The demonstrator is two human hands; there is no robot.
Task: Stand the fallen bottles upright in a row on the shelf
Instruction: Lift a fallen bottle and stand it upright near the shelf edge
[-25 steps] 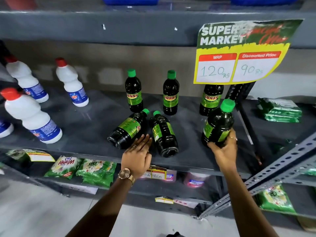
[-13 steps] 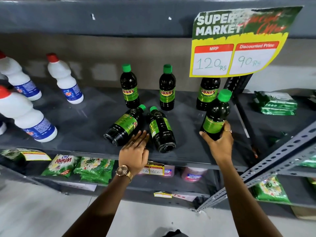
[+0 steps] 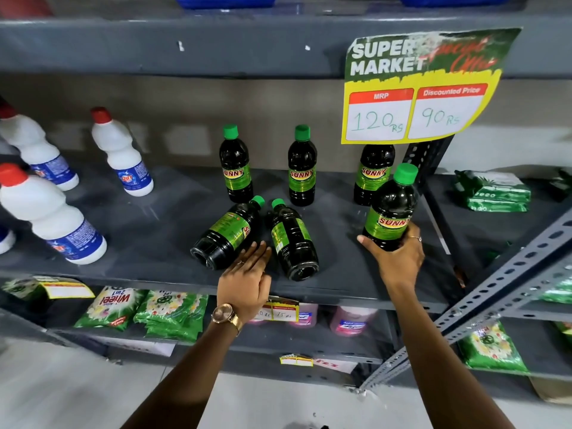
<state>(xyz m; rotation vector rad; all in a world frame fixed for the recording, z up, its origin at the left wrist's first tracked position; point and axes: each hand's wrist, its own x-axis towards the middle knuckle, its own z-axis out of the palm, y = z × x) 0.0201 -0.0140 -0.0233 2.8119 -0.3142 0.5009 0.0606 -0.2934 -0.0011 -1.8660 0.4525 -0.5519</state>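
Observation:
Three dark Sunny bottles with green caps stand upright at the back of the grey shelf [image 3: 148,230]: a left one [image 3: 236,168], a middle one [image 3: 302,171] and a right one [image 3: 373,174] partly behind the price sign. Two more lie on their sides, caps toward the back: one to the left [image 3: 227,233], one to the right [image 3: 292,239]. My left hand [image 3: 246,280] rests flat at the shelf's front edge with its fingertips between the lying bottles, holding nothing. My right hand [image 3: 397,255] grips another Sunny bottle [image 3: 391,212], nearly upright, in front of the right standing one.
White bottles with red caps [image 3: 117,153] stand and lean on the shelf's left side. A yellow and green price sign [image 3: 418,91] hangs from the shelf above. Green packets [image 3: 492,190] lie on the right. A slanted perforated metal bar [image 3: 495,292] crosses the lower right. Detergent packs [image 3: 114,308] fill the shelf below.
My right hand has turned its bottle more upright, label now facing me, and moved it slightly toward the back row. My left hand has stayed by the two lying bottles.

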